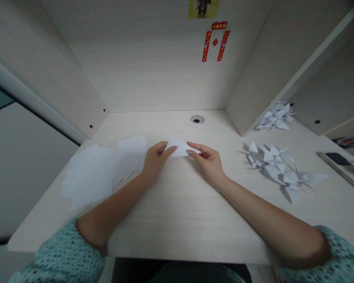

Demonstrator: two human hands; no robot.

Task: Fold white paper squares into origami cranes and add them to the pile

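A small folded sheet of white paper is held between my two hands over the middle of the desk. My left hand pinches its left end, thumb on the near side. At the right corner, the thumb and fingers of my right hand are closed on the same paper. Loose white paper sheets lie in an overlapping pile to the left of my left hand. Folded paper cranes are heaped to the right, apart from my right hand.
More paper cranes sit farther back beside the upright partition. A phone lies at the far right on a flat pale object. A round cable hole is set in the desk near the back panel, which carries red stickers.
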